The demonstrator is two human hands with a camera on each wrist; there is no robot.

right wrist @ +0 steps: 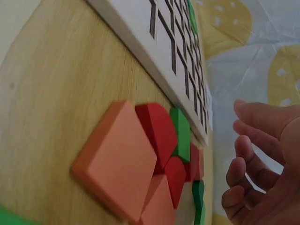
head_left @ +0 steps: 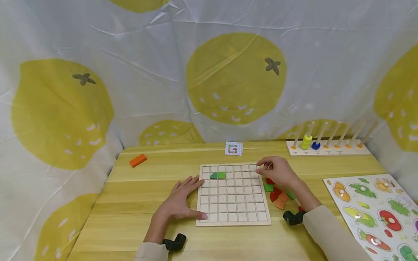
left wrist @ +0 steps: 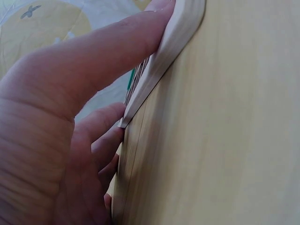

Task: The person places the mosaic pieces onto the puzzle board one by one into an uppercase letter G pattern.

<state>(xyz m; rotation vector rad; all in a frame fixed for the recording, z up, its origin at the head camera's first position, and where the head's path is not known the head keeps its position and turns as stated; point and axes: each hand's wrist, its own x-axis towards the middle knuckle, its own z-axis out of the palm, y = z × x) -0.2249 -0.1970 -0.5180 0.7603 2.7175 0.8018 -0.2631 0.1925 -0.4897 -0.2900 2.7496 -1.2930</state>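
A pale wooden grid board (head_left: 231,225) lies on the table. In its second row sit a dark green curved piece (head_left: 213,175) and a light green square (head_left: 221,175), side by side. My left hand (head_left: 180,200) rests at the board's left edge, fingers spread and thumb on the lower left corner. My right hand (head_left: 279,171) hovers by the upper right corner, fingers loosely bent, with nothing visible between them. Below it, beside the board, is a loose pile of red, green and orange pieces; an orange square (right wrist: 115,161) is closest in the right wrist view.
A small card with a coloured G pattern (head_left: 234,148) lies behind the board. An orange block (head_left: 137,160) is at the back left. A peg stand (head_left: 327,150) with yellow and blue beads stands back right, and a vegetable puzzle board (head_left: 386,214) lies front right.
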